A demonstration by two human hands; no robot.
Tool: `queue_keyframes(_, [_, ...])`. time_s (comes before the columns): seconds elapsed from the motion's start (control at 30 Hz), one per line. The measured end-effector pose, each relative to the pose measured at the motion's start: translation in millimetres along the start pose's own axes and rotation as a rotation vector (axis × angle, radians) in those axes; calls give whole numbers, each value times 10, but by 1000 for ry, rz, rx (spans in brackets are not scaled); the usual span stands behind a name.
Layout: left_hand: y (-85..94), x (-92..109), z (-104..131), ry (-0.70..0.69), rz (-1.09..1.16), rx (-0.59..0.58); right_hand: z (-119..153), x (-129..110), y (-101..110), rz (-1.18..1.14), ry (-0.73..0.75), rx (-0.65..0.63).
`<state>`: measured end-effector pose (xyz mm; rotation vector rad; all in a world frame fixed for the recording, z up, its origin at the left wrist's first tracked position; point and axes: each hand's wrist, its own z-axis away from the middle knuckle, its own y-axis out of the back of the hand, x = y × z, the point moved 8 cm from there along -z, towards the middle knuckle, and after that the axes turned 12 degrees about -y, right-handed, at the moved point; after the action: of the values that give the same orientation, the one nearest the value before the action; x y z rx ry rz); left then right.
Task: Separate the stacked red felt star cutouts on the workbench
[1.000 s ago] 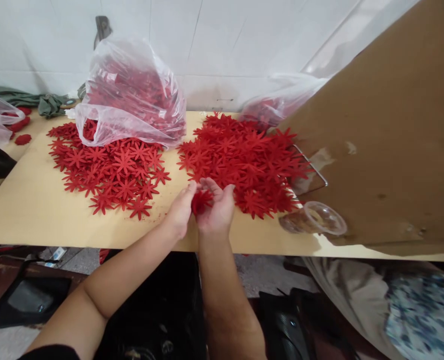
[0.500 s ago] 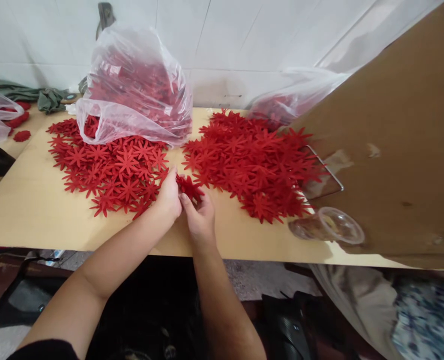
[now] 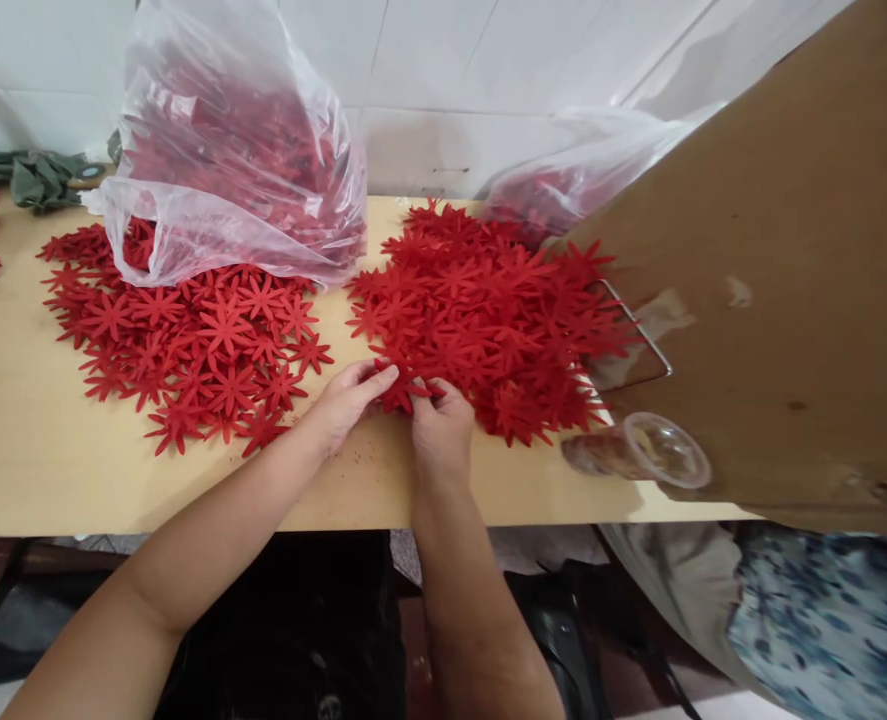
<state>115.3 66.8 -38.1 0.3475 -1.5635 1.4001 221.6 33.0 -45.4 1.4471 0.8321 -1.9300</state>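
Observation:
Between my hands is a red flower-shaped cutout (image 3: pixel 396 388) with narrow petals; whether it is one piece or a few stacked I cannot tell. My left hand (image 3: pixel 353 398) pinches its left side, thumb on top. The fingers of my right hand (image 3: pixel 443 420) are closed on its right side, partly hidden behind the knuckles. Both hands are low over the table, at the near left edge of the right heap of red flower cutouts (image 3: pixel 480 310). Another heap of the same cutouts (image 3: pixel 218 340) spreads out to the left.
A clear plastic bag (image 3: pixel 240 190) full of red pieces stands behind the left heap. Another bag (image 3: pixel 555 185) lies at the back right. A cardboard sheet (image 3: pixel 773 300) leans on the right, with a metal wire frame (image 3: pixel 649 345) and a tipped plastic cup (image 3: pixel 668 450) beside it.
Both hands have shifted right, from the gap between the heaps to the edge of the right heap, still holding red cutout material. The camera view has turned slightly right.

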Motion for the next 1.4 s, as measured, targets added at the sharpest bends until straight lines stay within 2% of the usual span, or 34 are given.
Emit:
queue_keyframes(0.3, [-25, -62, 0, 44, -136, -49, 5, 66, 124, 17, -95, 119])
queue_keyframes(0.4, [24, -91, -32, 42, -188, 2, 1, 64, 136, 8, -63, 126])
queue_keyframes(0.53, [101, -97, -69, 31, -187, 89, -5, 54, 144, -47, 23, 61])
queue_keyframes(0.7, [112, -82, -95, 16, -171, 120, -33, 88, 184, -164, -106, -66])
queue_keyframes(0.9, [74, -39, -103, -2, -213, 102, -72, -202, 178, -167, -99, -137])
queue_keyframes(1.03, [71, -70, -108, 9, -210, 90, -211, -263, 233, -198, -98, -69])
queue_keyframes(1.27, [67, -187, -148, -49, -324, 22, -460, -584, 376, 203, 210, 202])
queue_keyframes(1.4, [63, -188, -135, -50, -320, 30, -573, -790, 353, 285, 301, 247])
